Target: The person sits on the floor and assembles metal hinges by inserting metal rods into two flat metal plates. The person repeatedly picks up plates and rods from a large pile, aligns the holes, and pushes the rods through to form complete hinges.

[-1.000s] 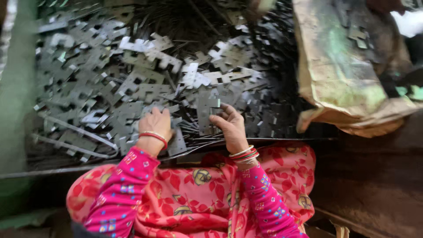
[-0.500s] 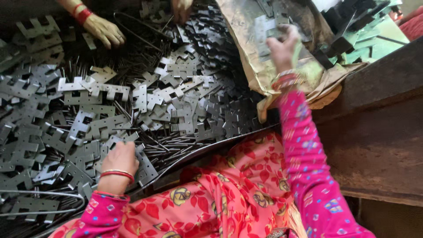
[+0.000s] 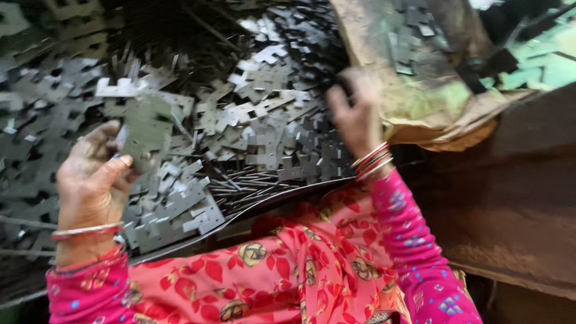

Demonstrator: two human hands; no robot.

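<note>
**Hands back over the heap of metal pieces**

The heap of flat grey metal pieces (image 3: 252,126) fills the picture from nine o'clock through twelve, piled in a shallow dark tray whose rim (image 3: 282,195) curves along six o'clock above the red flowered cloth (image 3: 288,270) on the person's lap. At two o'clock lies a crumpled brown sack (image 3: 420,78) with a few more pieces scattered on it.

Half a second ago the right hand was up on that sack; now the right hand (image 3: 357,114) has come back to the heap's edge, near three o'clock of the pile. It is blurred, fingers loosely curled, and whether it holds anything cannot be told. The left hand (image 3: 93,174), which lay flat on the pile before, is now lifted at nine o'clock and pinches one notched metal plate (image 3: 147,129) between thumb and fingers, held up above the rest.

Thin metal rods (image 3: 240,189) lie tangled among the pieces near the rim. Bangles (image 3: 372,162) circle the right wrist. Another person's hand, seen earlier at the far edge, is no longer in view.
</note>
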